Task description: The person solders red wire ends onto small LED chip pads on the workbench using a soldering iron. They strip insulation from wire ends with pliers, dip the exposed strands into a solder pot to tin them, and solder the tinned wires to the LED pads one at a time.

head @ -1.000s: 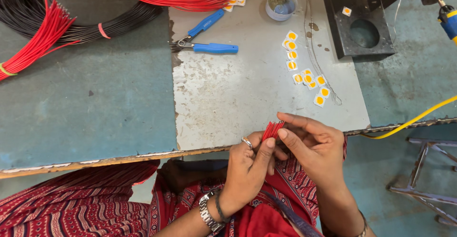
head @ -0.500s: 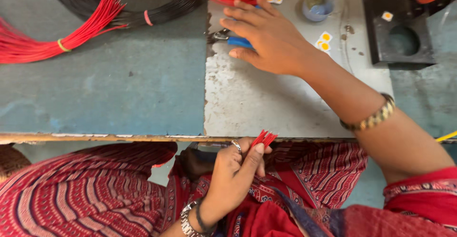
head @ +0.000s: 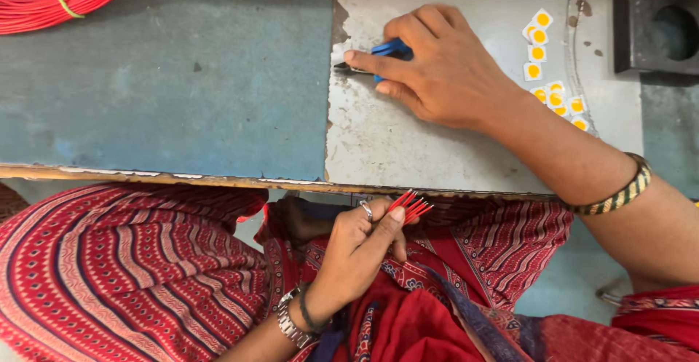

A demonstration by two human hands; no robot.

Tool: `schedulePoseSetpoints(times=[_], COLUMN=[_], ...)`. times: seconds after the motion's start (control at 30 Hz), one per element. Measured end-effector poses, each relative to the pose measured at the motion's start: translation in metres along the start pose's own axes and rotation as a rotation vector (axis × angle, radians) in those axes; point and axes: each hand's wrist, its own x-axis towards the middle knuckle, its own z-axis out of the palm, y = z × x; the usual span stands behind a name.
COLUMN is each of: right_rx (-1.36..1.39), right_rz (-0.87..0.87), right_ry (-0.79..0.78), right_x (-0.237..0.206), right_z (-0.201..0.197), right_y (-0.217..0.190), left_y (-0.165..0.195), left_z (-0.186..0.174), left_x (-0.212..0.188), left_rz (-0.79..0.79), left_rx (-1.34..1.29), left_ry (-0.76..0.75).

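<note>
At upper centre, the right hand (head: 437, 67) closes its fingers on the blue-handled cutters (head: 382, 50) lying crosswise on the counter (head: 437, 151), while the left hand (head: 368, 242) pinches short red wires (head: 409, 206) below the edge.

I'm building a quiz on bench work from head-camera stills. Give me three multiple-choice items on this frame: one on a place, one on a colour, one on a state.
1. Where does the right hand rest?
A. on the pale plate on the bench
B. in the lap
C. on the black block

2. What colour are the short wires pinched in the left hand?
A. black
B. red
C. yellow

3. How is the blue-handled tool just now?
A. hanging off the bench edge
B. lying untouched
C. lying on the plate under the right hand's fingers

Answers:
1 A, the hand lies on the pale plate.
2 B, the ends show red.
3 C, the fingers cover its handles.
</note>
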Motion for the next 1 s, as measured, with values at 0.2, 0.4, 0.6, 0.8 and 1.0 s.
schedulePoseSetpoints(times=[0.2,0.4,0.6,0.8,1.0], right_rx=[0.655,1.715,1.667,1.578,1.517], right_rz=[0.566,0.933,1.028,0.904,0.851], right_ry=[0.273,0.259,-0.204,-0.399,-0.407], right_x=[-0.041,-0.139,-0.161,-0.147,-0.144], right_z=[-0.052,-0.061,-0.041,-0.028,-0.022], right_y=[-0.030,-0.093,-0.105,-0.095,-0.089], left_y=[0.002,0.006,-0.008,-0.009,-0.007], left_z=[0.002,0.000,0.003,0.002,0.001], left_x=[0.004,0.017,0.020,0.019,0.022], left_rz=[-0.049,-0.063,0.006,0.038,0.007], left_rx=[-0.051,0.033,-0.012,-0.010,-0.143], left_ry=[0.068,0.115,0.124,0.167,0.128])
